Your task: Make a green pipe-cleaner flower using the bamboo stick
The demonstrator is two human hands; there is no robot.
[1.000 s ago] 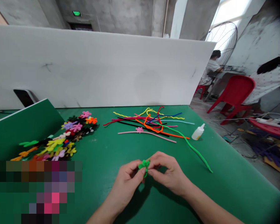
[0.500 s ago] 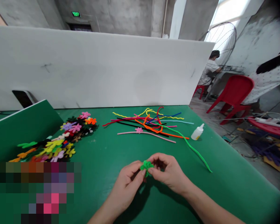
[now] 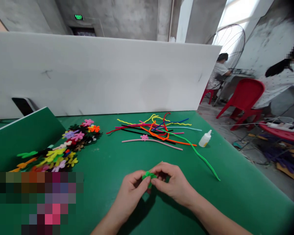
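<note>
A small green pipe-cleaner flower (image 3: 150, 176) is pinched between both hands above the green table (image 3: 107, 202). My left hand (image 3: 133, 192) holds its left side with thumb and fingers. On the other side, my right hand (image 3: 172, 182) grips it, the thumb at the flower's front. The fingertips hide part of the petals. Beyond the hands lies a loose heap of coloured pipe cleaners (image 3: 159, 129), with a small pink flower (image 3: 144, 137) resting on a pale pink one. A long green pipe cleaner (image 3: 205, 160) stretches from the heap towards the right.
A white glue bottle (image 3: 205, 139) stands right of the heap. Many coloured pipe-cleaner flowers (image 3: 56, 153) are piled at left beside a slanted green board (image 3: 26, 133). A white partition (image 3: 107, 75) closes the back. Two people sit at right, near a red chair (image 3: 247, 94).
Both hands have shifted slightly left with the green flower. My right hand's fingers now cover more of it, and the flower looks more tilted. The view has moved a little.
</note>
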